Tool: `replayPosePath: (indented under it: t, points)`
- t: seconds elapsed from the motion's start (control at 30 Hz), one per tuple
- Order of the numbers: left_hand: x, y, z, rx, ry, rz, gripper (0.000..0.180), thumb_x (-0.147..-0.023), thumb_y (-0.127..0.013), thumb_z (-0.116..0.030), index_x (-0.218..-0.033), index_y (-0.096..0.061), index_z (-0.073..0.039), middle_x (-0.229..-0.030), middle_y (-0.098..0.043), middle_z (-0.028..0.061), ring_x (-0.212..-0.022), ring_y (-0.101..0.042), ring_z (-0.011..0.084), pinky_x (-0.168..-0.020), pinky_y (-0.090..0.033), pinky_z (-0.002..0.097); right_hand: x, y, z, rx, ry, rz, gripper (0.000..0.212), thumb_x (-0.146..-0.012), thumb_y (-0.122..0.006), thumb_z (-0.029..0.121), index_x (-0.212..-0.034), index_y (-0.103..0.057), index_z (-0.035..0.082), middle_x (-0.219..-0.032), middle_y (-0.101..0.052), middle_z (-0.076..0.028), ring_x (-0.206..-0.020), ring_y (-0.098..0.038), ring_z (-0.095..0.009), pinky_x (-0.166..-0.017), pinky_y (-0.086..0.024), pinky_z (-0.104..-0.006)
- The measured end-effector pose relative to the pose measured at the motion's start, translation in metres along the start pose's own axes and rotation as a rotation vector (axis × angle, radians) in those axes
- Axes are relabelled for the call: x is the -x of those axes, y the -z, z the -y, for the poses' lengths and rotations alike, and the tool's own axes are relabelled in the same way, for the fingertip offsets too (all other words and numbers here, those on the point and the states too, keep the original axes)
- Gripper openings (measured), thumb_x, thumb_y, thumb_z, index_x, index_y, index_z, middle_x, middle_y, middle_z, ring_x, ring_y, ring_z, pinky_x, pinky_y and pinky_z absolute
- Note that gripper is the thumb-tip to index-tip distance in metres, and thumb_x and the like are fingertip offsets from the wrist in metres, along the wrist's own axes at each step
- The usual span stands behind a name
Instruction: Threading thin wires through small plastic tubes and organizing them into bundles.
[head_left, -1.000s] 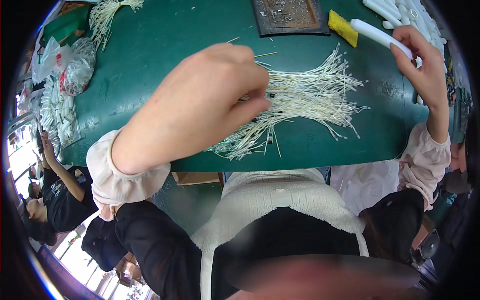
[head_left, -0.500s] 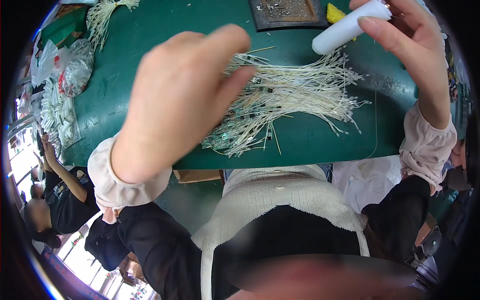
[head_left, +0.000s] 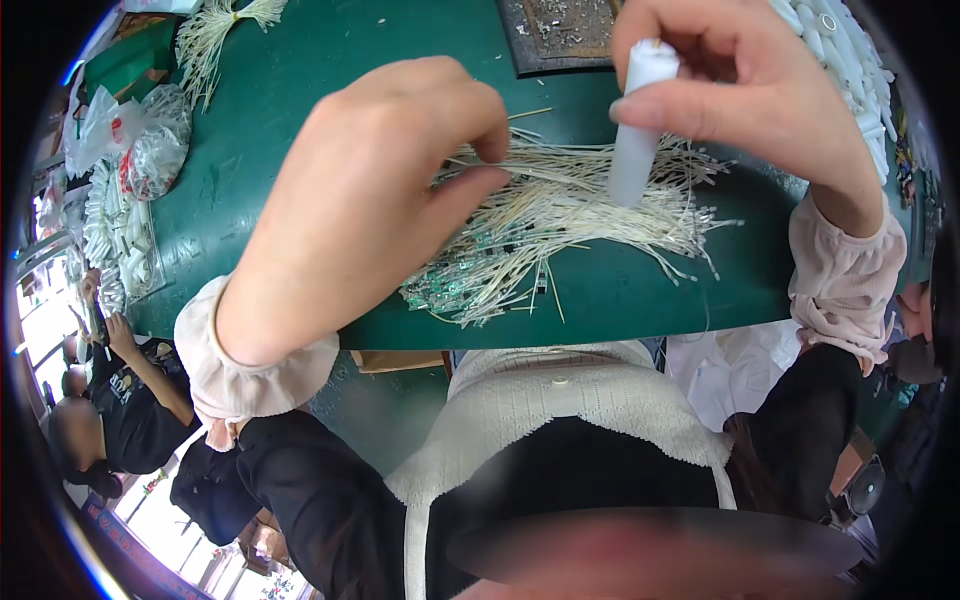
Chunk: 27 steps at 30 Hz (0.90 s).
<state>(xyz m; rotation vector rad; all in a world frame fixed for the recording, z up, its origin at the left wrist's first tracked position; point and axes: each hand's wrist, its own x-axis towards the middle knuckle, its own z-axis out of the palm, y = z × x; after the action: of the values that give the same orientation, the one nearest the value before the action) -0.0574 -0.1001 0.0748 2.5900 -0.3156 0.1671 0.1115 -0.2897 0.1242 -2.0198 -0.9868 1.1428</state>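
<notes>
My right hand grips a white plastic tube between thumb and fingers, holding it almost upright over the wires. Something small and brownish shows at the tube's upper end. My left hand hovers at the left part of a bundle of thin cream-coloured wires. Its thumb and forefinger are curled toward each other with a gap between them, and wires show through it. Small green circuit boards cluster at the bundle's left end. The other fingers of my left hand are hidden behind its back.
A dark tray with bits of scrap stands at the back. White tubes are heaped at the right edge. Another wire bundle and plastic bags lie at the left of the green table. A person works further left.
My right hand has moved left and tipped the white tube from slanted to nearly upright over the wires. My left hand stays near the bundle, its forefinger curled further down toward the wires.
</notes>
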Motion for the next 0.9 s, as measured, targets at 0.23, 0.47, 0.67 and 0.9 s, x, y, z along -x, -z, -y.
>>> replayPosePath:
  t: [0.23,0.47,0.67,0.9]
  points:
    - [-0.002,0.003,-0.004,0.413,0.349,0.033,0.015,-0.085,-0.07,0.009,-0.097,-0.066,0.001,-0.095,-0.064,0.0016,-0.073,-0.056,0.0052,-0.064,-0.05,0.0206,-0.019,-0.013,-0.028,0.112,0.192,0.197,0.022,-0.082,-0.081,0.007,-0.09,-0.061,0.005,-0.075,-0.05,0.007,-0.067,-0.043,-0.001,-0.056,-0.032,-0.0204]
    - [-0.028,0.008,-0.007,0.796,0.562,0.258,0.019,-0.092,-0.07,0.005,-0.111,-0.067,0.004,-0.098,-0.065,0.0031,-0.082,-0.065,0.007,-0.071,-0.056,0.0207,-0.022,-0.012,-0.039,0.071,0.207,0.185,0.021,-0.08,-0.081,0.005,-0.089,-0.062,0.004,-0.074,-0.052,0.007,-0.063,-0.042,0.0,-0.054,-0.032,-0.0199]
    - [-0.033,0.0,0.01,0.665,0.263,0.206,0.011,-0.091,-0.071,0.007,-0.101,-0.069,0.003,-0.098,-0.07,0.0041,-0.09,-0.068,0.0086,-0.082,-0.056,0.0215,-0.022,-0.005,-0.036,0.025,0.133,0.178,0.021,-0.081,-0.08,0.001,-0.091,-0.061,0.005,-0.076,-0.051,0.008,-0.065,-0.041,0.001,-0.055,-0.032,-0.0183]
    - [-0.046,-0.002,0.018,0.855,0.348,0.181,0.011,-0.09,-0.073,0.005,-0.101,-0.069,0.004,-0.097,-0.071,0.0059,-0.089,-0.069,0.0109,-0.084,-0.056,0.0237,-0.025,-0.01,-0.05,-0.136,0.242,0.052,0.031,-0.081,-0.081,-0.002,-0.101,-0.058,0.007,-0.084,-0.052,0.009,-0.074,-0.043,0.003,-0.061,-0.033,-0.0158]
